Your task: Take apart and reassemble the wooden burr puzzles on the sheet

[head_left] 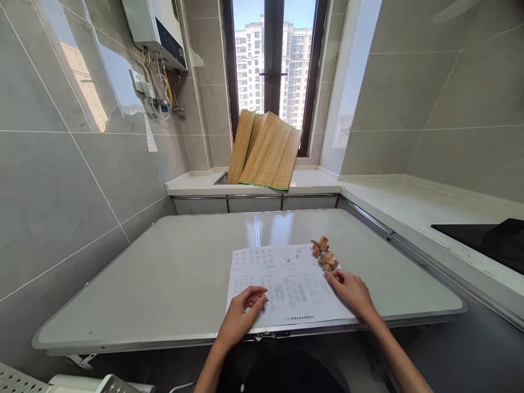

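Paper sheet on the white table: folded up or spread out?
Spread out. The paper sheet lies broad and flat on the white table, rows of printed figures showing across its upward face.

My left hand [244,310], right hand [350,292] and both slender forearms [396,352] are bare. At the bottom centre of the frame, my clothing [286,374] shows black, with one small whitish spot [242,387].

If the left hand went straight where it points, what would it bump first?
The left hand would cross the printed sheet, then perhaps bump the right hand or wooden pieces; depth is unclear.
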A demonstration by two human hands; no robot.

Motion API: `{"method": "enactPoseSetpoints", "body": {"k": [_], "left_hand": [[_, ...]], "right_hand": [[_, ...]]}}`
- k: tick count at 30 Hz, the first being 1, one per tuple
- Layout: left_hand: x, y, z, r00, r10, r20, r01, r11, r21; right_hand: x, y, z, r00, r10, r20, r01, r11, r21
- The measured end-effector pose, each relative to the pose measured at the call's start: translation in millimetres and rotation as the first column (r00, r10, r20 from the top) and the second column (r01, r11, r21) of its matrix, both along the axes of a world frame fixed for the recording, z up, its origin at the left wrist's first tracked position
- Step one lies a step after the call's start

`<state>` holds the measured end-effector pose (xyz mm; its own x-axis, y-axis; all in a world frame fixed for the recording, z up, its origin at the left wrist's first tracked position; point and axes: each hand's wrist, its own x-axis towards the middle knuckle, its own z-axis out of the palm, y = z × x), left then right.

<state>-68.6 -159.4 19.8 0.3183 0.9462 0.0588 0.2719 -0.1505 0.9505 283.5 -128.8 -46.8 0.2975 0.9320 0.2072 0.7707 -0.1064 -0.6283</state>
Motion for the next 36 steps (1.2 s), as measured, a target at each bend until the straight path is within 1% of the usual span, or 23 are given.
{"method": "enactPoseSetpoints", "body": {"k": [2,6,8,10,12,15,18,27,36], "left_hand": [[-2.0,-0.8,2.2,1.000,0.004,-0.019,-0.005,1.000,-0.012],[-13.7,0.5,1.9,0.997,0.039,-0.062,-0.039,0.999,0.007],[-23.7,5.0,0.5,0.993,0.078,-0.083,-0.074,0.996,0.045],[-34.7,11.7,-0.3,0.980,0.147,-0.136,-0.133,0.985,0.106],[-44.1,18.9,-0.1,0.956,0.207,-0.207,-0.172,0.970,0.174],[-51.7,26.0,0.4,0.927,0.267,-0.263,-0.207,0.950,0.235],[-52.7,27.3,0.3,0.924,0.288,-0.252,-0.234,0.947,0.221],[-54.2,21.6,0.6,0.943,0.254,-0.217,-0.218,0.960,0.178],[-54.4,21.0,0.5,0.933,0.277,-0.231,-0.235,0.953,0.194]], "right_hand": [[-9.2,-6.5,-0.9,0.999,0.039,0.005,-0.039,0.999,0.002],[-31.7,-16.4,0.8,0.985,0.170,-0.010,-0.170,0.985,0.005],[-42.5,-18.5,4.8,0.964,0.260,-0.050,-0.259,0.966,0.015],[-51.4,-19.3,9.5,0.929,0.346,-0.130,-0.345,0.938,0.034],[-57.1,-19.6,13.0,0.903,0.381,-0.201,-0.379,0.924,0.047],[-59.1,-19.9,13.8,0.900,0.363,-0.241,-0.361,0.931,0.055],[-56.0,-20.0,10.9,0.895,0.351,-0.277,-0.346,0.936,0.067],[-51.6,-18.3,3.0,0.874,0.323,-0.363,-0.311,0.946,0.091],[-52.5,-19.5,7.0,0.859,0.325,-0.396,-0.310,0.945,0.104]]}}
